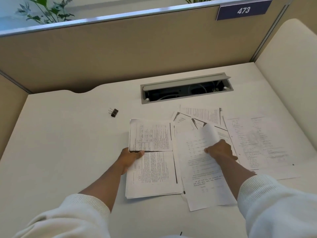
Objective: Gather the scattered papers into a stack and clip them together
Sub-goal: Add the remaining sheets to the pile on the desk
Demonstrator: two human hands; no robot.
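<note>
A small stack of printed papers (154, 170) lies on the white desk (60, 143) in front of me. My left hand (130, 158) grips the stack's left edge, thumb on top. To the right, my right hand (220, 151) pinches a loose sheet (205, 179) whose top corner curls up blurred. More loose sheets (202, 114) are fanned out behind it, and a large printed sheet (257, 143) lies flat at the far right. A black binder clip (113, 112) sits alone on the desk, left of the papers.
An open grey cable tray (187, 88) is sunk into the desk behind the papers. Beige partition walls (120, 54) close off the back and left. A white rounded panel (291, 66) stands at the right. A small dark object (181, 233) lies at the desk's near edge.
</note>
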